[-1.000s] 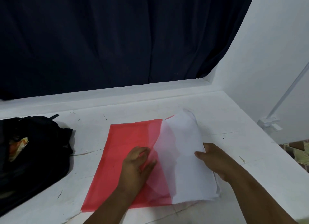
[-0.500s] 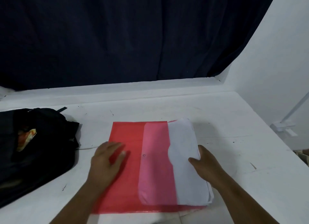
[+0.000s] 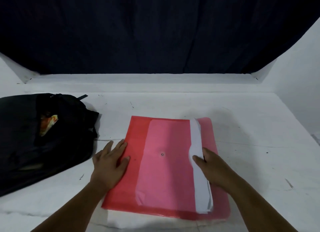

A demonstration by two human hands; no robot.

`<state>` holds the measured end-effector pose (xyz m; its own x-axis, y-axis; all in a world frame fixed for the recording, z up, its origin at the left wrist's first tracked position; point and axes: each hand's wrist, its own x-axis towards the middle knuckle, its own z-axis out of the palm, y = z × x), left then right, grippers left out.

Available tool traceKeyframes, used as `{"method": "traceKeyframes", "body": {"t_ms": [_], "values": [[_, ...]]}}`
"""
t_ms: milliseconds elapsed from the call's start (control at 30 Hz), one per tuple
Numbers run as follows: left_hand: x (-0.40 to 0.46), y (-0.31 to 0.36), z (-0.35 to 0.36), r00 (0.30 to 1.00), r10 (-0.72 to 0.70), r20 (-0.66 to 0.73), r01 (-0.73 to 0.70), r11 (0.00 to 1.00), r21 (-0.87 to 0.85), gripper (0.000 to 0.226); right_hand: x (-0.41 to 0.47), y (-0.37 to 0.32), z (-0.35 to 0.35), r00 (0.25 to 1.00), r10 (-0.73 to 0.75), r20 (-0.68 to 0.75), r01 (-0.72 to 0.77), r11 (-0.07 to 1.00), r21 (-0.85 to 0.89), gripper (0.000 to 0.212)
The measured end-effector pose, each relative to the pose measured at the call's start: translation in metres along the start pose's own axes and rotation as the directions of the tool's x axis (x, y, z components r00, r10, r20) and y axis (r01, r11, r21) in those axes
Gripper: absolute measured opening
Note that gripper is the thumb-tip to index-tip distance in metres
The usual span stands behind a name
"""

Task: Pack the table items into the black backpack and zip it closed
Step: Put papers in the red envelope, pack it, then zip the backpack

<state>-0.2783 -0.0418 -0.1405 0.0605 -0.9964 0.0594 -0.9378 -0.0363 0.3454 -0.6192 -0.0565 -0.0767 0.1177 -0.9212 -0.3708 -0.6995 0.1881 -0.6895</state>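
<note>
Left hand [image 3: 110, 160] lies flat, fingers straight, pressing my red folder's [image 3: 166, 169] left edge on the bench [image 3: 259, 145]. Right hand [image 3: 213, 167] pinches the white paper stack [image 3: 199, 164] at the folder's opening. Beyond my left hand sits the black backpack [image 3: 39, 136], unzipped.

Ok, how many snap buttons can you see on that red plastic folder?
1: a small metal snap button sits mid-folder on the translucent red plastic folder, between both hands. Others may be hidden under the white paper stack.

No legible text anywhere.
</note>
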Motion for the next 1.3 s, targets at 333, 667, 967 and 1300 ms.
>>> {"method": "traceKeyframes", "body": {"t_ms": [333, 667, 967, 1300], "values": [[0.002, -0.003, -0.001, 1.000, -0.005, 0.020, 0.006, 1.000, -0.027, 0.075, 0.021, 0.015, -0.010, 0.988, 0.042, -0.151, -0.043, 0.999, -0.005, 0.020], [0.003, -0.007, 0.003, 1.000, 0.007, -0.004, -0.007, 0.999, -0.053, 0.069, 0.036, -0.007, -0.001, 1.000, -0.018, -0.026, 0.020, 0.994, 0.109, 0.031], [0.004, -0.005, 0.003, 0.999, 0.035, -0.012, -0.035, 0.999, -0.032, 0.065, 0.042, -0.011, 0.002, 0.990, -0.058, -0.129, 0.058, 0.998, -0.003, 0.011], [0.006, -0.009, 0.008, 0.999, 0.042, -0.034, -0.042, 0.999, -0.006, 0.060, 0.046, -0.017, 0.005, 0.975, -0.138, -0.172, 0.141, 0.990, 0.006, 0.029]]}}
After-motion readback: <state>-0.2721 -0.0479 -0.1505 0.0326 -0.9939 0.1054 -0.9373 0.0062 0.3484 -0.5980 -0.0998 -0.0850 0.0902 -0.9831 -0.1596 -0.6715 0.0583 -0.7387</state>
